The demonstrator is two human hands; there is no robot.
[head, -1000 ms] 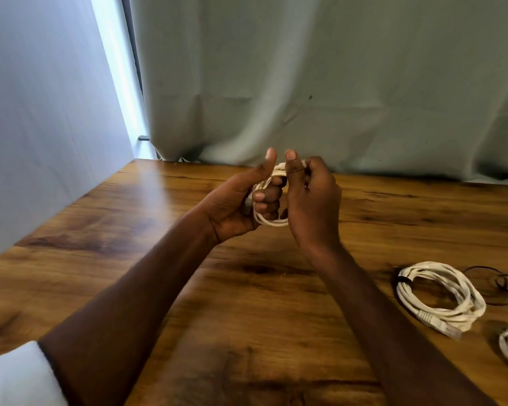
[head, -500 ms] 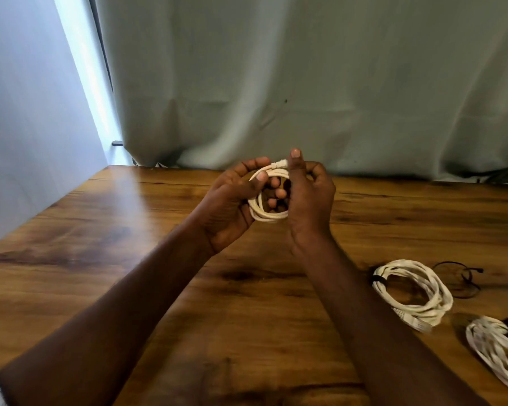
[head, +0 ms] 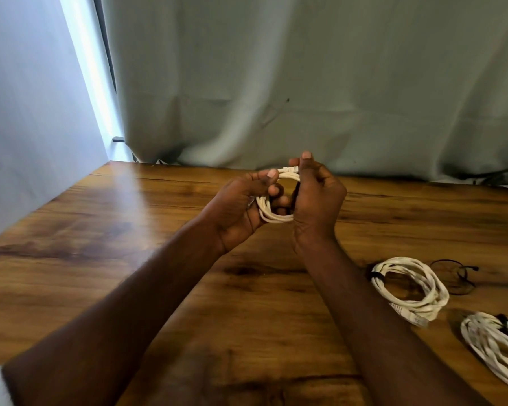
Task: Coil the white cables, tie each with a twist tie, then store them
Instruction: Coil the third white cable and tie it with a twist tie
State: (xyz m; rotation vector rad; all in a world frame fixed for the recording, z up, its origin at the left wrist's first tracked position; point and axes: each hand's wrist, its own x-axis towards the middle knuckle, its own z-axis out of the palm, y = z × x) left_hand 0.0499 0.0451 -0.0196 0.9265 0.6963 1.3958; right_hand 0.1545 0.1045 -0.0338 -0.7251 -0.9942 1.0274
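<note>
Left hand curled round white cable coil, held above wooden surface; right hand pinching coil's top strand. Coil plane upright between both grips. Tied coils lying rightward, nearer right hand.

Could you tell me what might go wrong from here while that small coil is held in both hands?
1. The held coil shows no tie, so its loops could spring apart if the left hand or right hand loosens.
2. The loose black tie lies beyond the tied coil; reaching for it leaves one hand holding the loops.
</note>
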